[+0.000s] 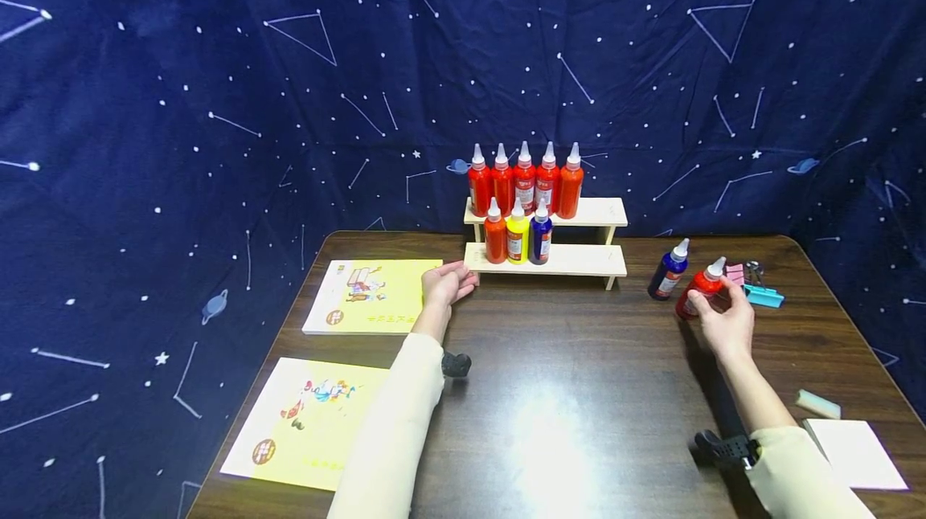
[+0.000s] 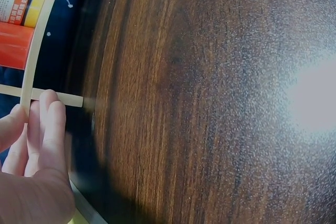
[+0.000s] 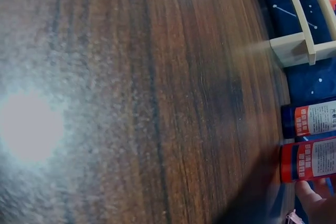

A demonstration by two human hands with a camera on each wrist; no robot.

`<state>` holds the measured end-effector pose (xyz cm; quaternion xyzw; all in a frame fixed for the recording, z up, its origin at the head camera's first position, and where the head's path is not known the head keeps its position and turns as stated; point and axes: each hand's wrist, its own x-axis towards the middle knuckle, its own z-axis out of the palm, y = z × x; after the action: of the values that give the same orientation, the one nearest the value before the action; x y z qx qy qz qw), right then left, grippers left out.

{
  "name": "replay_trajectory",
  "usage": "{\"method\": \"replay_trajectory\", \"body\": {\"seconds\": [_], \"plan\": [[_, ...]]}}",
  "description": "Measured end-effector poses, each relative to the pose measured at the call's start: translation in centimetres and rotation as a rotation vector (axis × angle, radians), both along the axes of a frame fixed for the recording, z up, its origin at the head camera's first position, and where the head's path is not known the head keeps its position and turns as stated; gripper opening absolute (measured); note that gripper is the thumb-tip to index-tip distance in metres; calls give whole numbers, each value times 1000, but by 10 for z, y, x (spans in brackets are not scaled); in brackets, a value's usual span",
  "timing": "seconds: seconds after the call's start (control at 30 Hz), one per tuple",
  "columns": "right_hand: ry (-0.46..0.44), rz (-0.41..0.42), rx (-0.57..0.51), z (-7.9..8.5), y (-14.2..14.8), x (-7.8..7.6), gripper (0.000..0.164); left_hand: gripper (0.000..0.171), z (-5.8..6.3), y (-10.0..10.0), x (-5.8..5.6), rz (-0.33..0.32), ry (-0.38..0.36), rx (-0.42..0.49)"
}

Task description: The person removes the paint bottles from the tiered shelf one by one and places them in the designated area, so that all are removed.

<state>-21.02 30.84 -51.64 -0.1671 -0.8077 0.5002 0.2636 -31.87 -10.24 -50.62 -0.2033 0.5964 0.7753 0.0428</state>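
Observation:
At the far middle of the table a two-tier wooden rack (image 1: 584, 260) bears several paint bottles with white nozzle caps. Red and orange-red ones fill the left of its upper tier; an orange-red (image 1: 495, 239), a yellow (image 1: 518, 239) and a dark blue bottle (image 1: 541, 241) stand on the lower. My left hand (image 1: 443, 288) pinches the left end of the lower board (image 2: 37, 51) between thumb and fingers. On the right, my right hand (image 1: 727, 326) grips a red paint bottle (image 1: 706, 284), thumb at its front. Just left of it stands another dark blue paint bottle (image 1: 666, 276).
Two stacks of yellow-covered booklets, one farther (image 1: 369, 298) and one nearer (image 1: 307, 422), lie at the left. Behind the red bottle are pink clips (image 1: 735, 274) and a turquoise clip (image 1: 764, 296). A pale cylinder (image 1: 818, 404) and a white pad (image 1: 857, 455) lie front right.

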Motion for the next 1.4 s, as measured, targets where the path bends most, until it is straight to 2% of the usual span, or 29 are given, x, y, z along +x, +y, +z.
{"method": "replay_trajectory", "body": {"seconds": [0.27,0.4,0.5,0.63,0.73,0.83,0.93,1.0,1.1,1.2,1.33,1.4], "plan": [[-48,47,-8,5,-2,-2,52,27,-1,-3,0,10,3,-3],[-31,10,5,9,-2,0,53,27,0,-4,1,7,-1,-5],[73,-73,94,14,-7,1,50,27,0,-5,1,17,6,-11],[307,-156,236,28,-20,1,44,26,-1,-4,1,18,18,-15],[479,-115,307,45,-40,1,41,27,-2,-3,1,14,18,-15],[536,44,389,52,-64,-4,43,26,-2,-3,2,16,13,-15],[449,274,470,49,-87,-15,51,26,-1,-3,2,13,9,-17],[363,413,480,48,-104,-23,58,27,0,-4,3,11,10,-20],[235,551,443,48,-127,-37,65,27,0,-4,3,10,11,-25],[142,610,341,49,-146,-54,68,27,0,-3,3,10,12,-19],[51,605,187,51,-163,-74,69,28,1,-1,2,4,11,-12],[17,596,148,53,-170,-81,70,28,1,0,2,1,7,-18]]}}
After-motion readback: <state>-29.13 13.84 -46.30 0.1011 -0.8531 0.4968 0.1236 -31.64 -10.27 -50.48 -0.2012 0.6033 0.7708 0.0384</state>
